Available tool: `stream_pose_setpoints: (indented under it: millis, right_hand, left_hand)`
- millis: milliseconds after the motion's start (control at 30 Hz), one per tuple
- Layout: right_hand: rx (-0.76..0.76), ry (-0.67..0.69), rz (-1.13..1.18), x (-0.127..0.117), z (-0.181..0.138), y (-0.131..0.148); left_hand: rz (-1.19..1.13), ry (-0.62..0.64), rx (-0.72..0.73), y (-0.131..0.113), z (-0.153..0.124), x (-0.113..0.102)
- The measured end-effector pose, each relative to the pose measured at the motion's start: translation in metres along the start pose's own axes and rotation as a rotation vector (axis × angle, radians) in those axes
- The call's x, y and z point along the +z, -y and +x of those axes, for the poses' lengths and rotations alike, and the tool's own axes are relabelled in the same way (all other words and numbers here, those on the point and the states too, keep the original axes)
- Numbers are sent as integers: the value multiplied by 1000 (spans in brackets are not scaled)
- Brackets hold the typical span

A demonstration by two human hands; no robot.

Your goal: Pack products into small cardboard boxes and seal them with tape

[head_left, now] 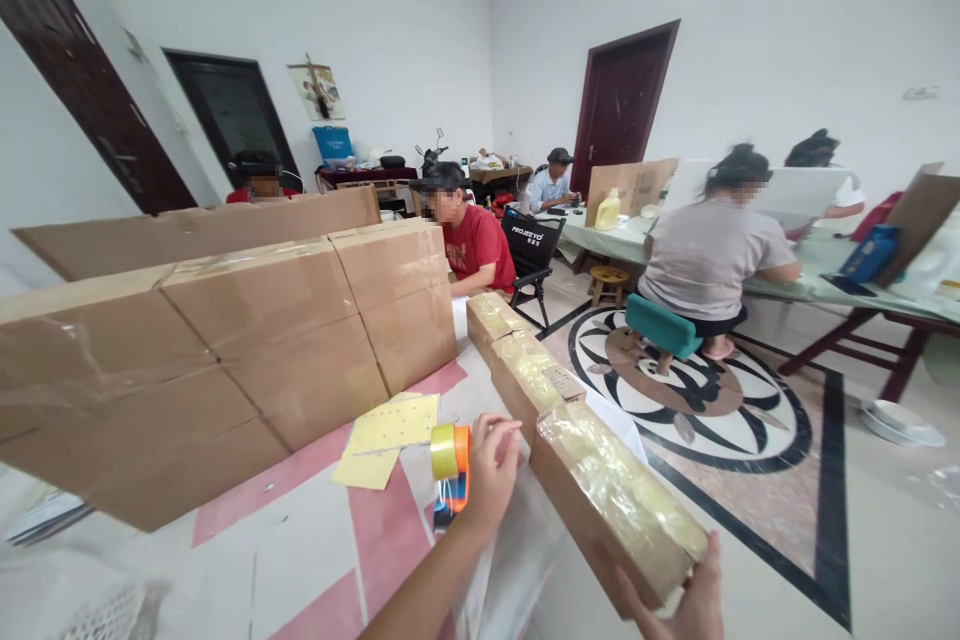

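My left hand (489,475) is closed around an orange tape dispenser (452,480) with a yellowish tape roll (443,451), held over the pink and white table top (300,540). My right hand (694,595) grips the near end of a long cardboard strip (611,505) wrapped in clear tape, which runs along the table's right edge. Yellow perforated paper sheets (390,430) lie just left of the dispenser.
A tall taped cardboard wall (225,350) stands across the table's left and far side. Several people sit at other tables behind and to the right, one on a teal stool (660,325). The floor has a round patterned inlay (720,400).
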State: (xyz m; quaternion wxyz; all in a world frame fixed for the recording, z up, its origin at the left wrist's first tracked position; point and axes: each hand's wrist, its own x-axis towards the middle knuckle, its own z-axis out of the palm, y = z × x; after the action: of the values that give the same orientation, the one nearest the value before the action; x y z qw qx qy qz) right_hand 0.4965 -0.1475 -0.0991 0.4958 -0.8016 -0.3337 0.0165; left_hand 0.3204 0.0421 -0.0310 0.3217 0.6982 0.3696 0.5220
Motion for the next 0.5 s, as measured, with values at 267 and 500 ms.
stream_pose_setpoints:
  millis: [267,500]
  right_hand:
    - [-38,73,38,12,48,7]
    - [-55,64,69,31,63,3]
  left_hand:
    - [165,-149,3,26,-6,-65]
    - [267,-276,-149,63,-52,-125]
